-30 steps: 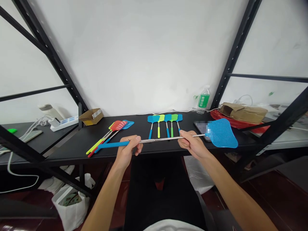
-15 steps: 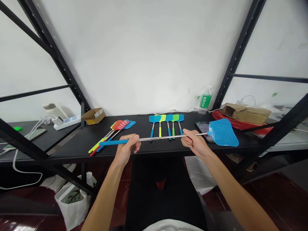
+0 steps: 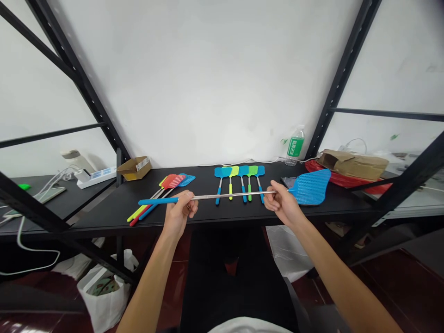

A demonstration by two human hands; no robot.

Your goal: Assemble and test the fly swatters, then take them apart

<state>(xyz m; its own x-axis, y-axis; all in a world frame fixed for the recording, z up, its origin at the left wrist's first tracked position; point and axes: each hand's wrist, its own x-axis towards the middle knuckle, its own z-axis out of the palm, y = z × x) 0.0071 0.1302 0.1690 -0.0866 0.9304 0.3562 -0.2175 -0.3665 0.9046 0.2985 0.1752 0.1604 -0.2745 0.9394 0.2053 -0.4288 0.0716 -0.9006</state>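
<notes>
A blue telescopic fly swatter (image 3: 310, 187) is held level above the front of the black table, its metal rod drawn out. My left hand (image 3: 179, 207) pinches it where the blue handle meets the rod. Close to the mesh head, my right hand (image 3: 281, 200) is closed around the rod. Beyond the rod lies a row of short fly swatters (image 3: 243, 171) in blue, yellow and green, heads toward the wall. To the left, a fanned pile of fly swatters (image 3: 169, 181) in red, yellow and blue lies partly behind the held handle.
On the black table (image 3: 104, 203) are an open cardboard box (image 3: 134, 168), a water bottle (image 3: 295, 145) and a phone (image 3: 288, 181) partly hidden by the swatter. A brown paper package (image 3: 354, 164) sits on red plastic at right. Black metal posts (image 3: 342, 83) flank the table.
The held fly swatter has shifted left, its mesh head now covering more of the phone. My right hand is nearer the head than before. My left hand has moved slightly left.
</notes>
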